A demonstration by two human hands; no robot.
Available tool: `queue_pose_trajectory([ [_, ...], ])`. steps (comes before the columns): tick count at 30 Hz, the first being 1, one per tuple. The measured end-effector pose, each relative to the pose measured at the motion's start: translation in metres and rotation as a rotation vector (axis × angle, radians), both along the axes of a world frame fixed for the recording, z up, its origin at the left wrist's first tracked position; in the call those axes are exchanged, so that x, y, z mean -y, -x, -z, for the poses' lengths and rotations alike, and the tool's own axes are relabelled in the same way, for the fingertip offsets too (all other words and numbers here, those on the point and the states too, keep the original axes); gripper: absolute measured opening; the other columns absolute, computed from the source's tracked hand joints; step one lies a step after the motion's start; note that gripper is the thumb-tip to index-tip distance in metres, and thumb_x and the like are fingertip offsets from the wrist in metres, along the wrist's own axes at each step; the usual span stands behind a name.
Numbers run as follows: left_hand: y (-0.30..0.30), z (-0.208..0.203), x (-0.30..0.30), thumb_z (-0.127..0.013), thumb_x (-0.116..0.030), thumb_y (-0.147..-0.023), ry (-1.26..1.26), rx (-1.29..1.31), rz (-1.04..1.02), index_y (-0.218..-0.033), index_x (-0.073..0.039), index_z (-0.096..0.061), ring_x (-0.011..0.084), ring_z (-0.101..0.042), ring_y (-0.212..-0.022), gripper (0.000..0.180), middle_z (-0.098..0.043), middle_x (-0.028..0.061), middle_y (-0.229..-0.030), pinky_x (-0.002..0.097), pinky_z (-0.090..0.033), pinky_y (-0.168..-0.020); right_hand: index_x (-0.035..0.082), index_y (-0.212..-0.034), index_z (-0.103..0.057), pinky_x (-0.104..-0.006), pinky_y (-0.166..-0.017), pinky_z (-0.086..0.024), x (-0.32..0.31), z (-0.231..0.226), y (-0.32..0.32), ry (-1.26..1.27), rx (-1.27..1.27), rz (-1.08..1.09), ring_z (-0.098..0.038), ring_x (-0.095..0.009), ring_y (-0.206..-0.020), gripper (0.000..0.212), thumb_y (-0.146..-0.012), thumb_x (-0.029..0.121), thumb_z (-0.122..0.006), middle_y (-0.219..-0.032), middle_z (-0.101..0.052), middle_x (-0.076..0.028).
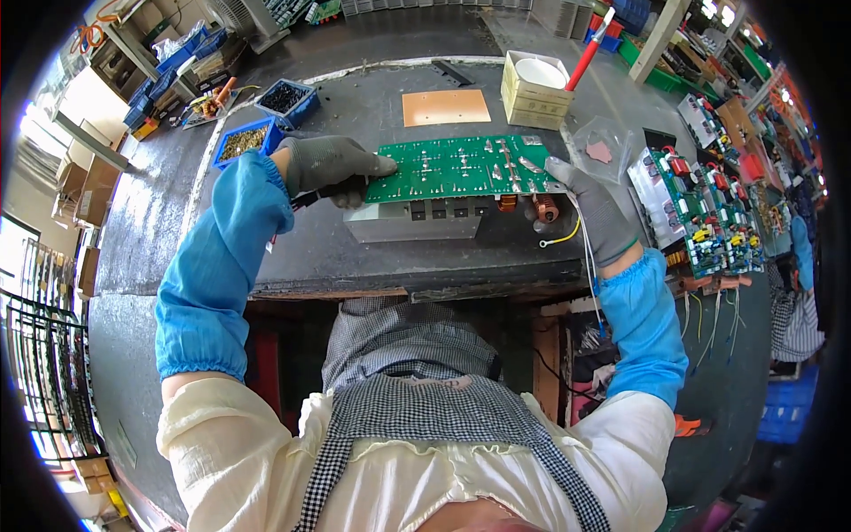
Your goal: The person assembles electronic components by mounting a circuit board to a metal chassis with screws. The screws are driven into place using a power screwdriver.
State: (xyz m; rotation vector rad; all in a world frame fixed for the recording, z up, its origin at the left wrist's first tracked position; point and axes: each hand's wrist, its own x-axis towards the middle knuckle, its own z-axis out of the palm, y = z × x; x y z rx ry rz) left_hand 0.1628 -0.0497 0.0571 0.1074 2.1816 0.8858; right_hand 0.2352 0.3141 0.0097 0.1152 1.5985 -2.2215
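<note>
A green circuit board (452, 167) is held between my two gloved hands, its soldered side facing up. My left hand (335, 167) grips the board's left end, thumb on top. At the right end my right hand (596, 206) closes round the edge with its thumb over the corner. Beneath the board shows a grey metal heat sink (412, 229) with black components along its side. Copper coils (544, 209) hang under the right end. A yellow wire (562, 238) and white wires (589, 266) trail from there. Fingers under the board are partly hidden.
Blue bins of brass-coloured (244, 142) and black small parts (285, 97) stand at the back left. Behind the board lie an orange-brown sheet (445, 108) and a box (535, 90) beside a red-handled tool (589, 53). More assembled boards (709, 208) stand at the right.
</note>
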Motion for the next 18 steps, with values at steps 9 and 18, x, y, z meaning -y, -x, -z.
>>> queue_pose_trajectory([
  [9, -0.049, 0.030, 0.007, -0.068, -0.043, -0.089, 0.457, -1.030, 0.232, -0.101, -0.011, -0.074, 0.0367, -0.068, -0.083, 0.035, -0.072, 0.0137, -0.088, 0.0447, -0.054, -0.073, 0.001, -0.124, -0.062, -0.0392, -0.073, -0.059, 0.006, 0.050, -0.008, -0.046, -0.092, 0.063, -0.067, -0.018, -0.078, 0.048, -0.102, 0.043, -0.056, -0.099, -0.071, -0.010],
  [18, -0.106, 0.056, 0.002, -0.064, 0.000, -0.084, 0.122, -1.343, 0.069, -0.115, -0.011, -0.070, 0.0307, -0.065, -0.101, 0.034, -0.070, 0.0087, -0.109, 0.0401, -0.056, -0.083, -0.001, -0.148, -0.045, -0.0431, -0.090, -0.058, 0.010, 0.077, -0.016, 0.204, -0.277, 0.063, -0.066, -0.021, -0.099, 0.073, -0.094, 0.042, -0.067, -0.120, -0.066, -0.014],
])
